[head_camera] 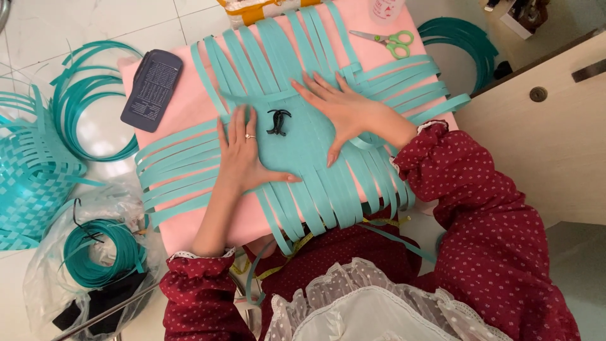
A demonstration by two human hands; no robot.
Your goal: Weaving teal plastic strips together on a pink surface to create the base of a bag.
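Bag [44, 265]: clear plastic, coiled teal strips [101, 252] inside | left hand [243, 158], right hand [344, 110]: fingers spread flat on woven teal mat [303, 148]

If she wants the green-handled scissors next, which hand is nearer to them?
Probably the right hand. It lies flat on the woven teal plastic strips, on the side where the green-handled scissors rest at the pink board's far corner. The left hand presses the strips farther away, beyond the small black clip.

Glossy white tiled floor [82, 25]; pale wooden cabinet [543, 145] at right.
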